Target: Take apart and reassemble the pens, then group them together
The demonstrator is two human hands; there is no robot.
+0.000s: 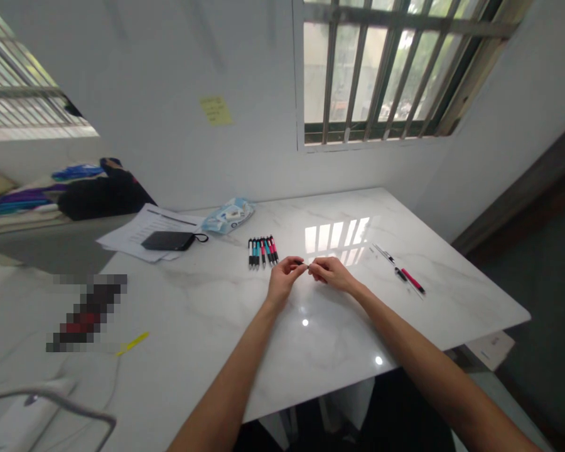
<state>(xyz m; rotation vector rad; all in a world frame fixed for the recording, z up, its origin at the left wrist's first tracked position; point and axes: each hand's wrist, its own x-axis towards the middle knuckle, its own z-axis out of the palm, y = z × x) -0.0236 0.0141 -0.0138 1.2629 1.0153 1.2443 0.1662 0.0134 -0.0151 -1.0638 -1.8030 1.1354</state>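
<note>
My left hand and my right hand meet above the table, fingertips pinched close together. Between them is a small dark pen part, mostly covered by the fingers. Just beyond my left hand lies a row of several click pens in white, teal and red with black grips. To the right of my right hand are loose pen pieces: a red barrel, a short black piece and a thin piece with a clip.
The white marbled table reaches the wall. At the back left are paper sheets, a black pouch with a strap and a blue-white soft pack. A yellow pen and a blurred-out dark object lie on the left.
</note>
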